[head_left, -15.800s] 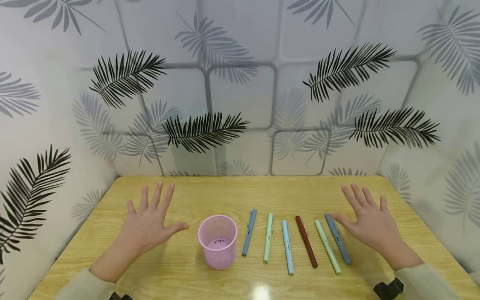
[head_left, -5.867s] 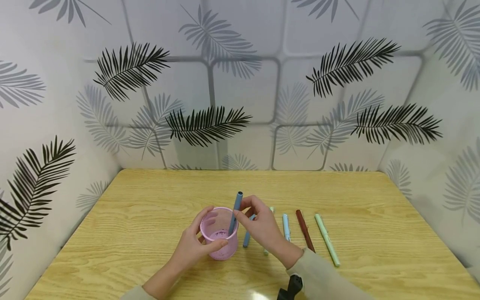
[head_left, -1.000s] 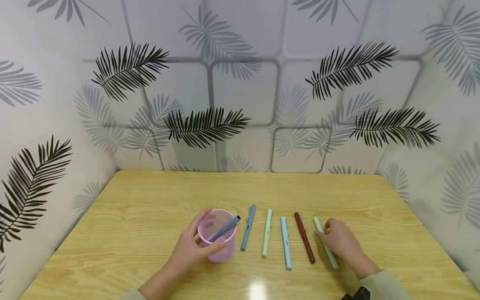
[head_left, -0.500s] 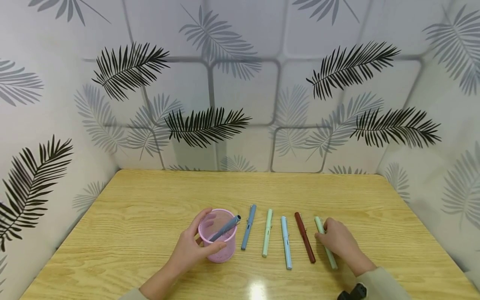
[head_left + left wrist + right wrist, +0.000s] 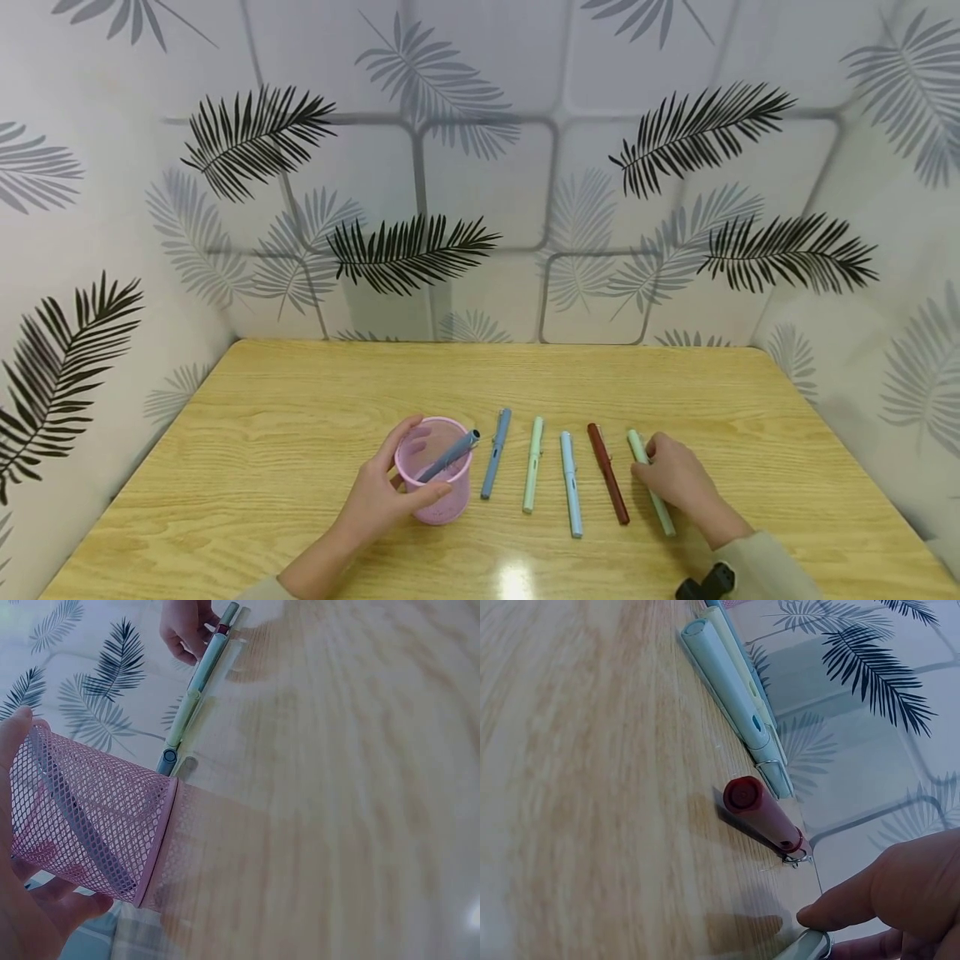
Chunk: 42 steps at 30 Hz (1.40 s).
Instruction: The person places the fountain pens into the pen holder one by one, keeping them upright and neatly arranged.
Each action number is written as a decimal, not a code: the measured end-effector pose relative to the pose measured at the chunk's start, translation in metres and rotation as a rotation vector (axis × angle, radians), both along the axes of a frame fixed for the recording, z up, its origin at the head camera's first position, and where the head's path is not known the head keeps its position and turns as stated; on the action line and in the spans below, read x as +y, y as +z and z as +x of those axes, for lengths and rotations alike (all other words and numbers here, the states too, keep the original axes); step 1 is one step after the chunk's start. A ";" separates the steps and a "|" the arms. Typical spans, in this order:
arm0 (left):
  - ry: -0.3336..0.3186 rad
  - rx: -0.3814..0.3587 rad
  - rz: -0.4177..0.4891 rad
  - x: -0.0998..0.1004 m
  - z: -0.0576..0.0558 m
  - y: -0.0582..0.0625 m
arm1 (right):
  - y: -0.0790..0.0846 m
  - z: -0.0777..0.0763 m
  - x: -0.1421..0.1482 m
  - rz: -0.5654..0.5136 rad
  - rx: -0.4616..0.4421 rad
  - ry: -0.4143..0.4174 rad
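On the right, your right hand [image 5: 678, 473] seems to pinch a green pen [image 5: 662, 512]; to the left, your left hand [image 5: 381, 493] holds the pink cup [image 5: 444, 512].

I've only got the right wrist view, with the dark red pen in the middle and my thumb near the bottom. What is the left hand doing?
Observer: The left hand grips the pink mesh cup, fingers and thumb round its sides.
Operator: Is anything inside it?
Observer: Yes, one grayish-blue pen leans inside, its upper end at the rim on the side nearer the row of pens.
Operator: And past the pen at my right hand, on the side away from the dark red pen, is there another one?
Observer: No, the head view shows that mint green pen as the rightmost of the five on the table.
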<state>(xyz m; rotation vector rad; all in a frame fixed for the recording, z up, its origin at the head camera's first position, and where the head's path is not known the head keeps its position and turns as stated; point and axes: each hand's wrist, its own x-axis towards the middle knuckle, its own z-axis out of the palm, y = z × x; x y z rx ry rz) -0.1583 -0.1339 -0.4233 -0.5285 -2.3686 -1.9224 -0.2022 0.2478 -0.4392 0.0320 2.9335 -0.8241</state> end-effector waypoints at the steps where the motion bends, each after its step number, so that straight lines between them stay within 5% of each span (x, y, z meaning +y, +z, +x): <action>1: -0.001 0.003 0.000 0.000 0.000 0.000 | 0.000 0.000 0.000 -0.007 0.000 -0.002; 24: 0.008 0.013 -0.005 0.000 0.000 -0.001 | 0.011 0.004 0.000 -0.115 0.056 0.000; 33: 0.025 0.008 -0.003 -0.004 -0.013 -0.026 | 0.014 0.007 -0.002 -0.126 0.103 -0.004; 42: 0.026 0.010 0.006 -0.005 -0.016 -0.031 | 0.020 0.009 -0.007 -0.160 0.154 -0.029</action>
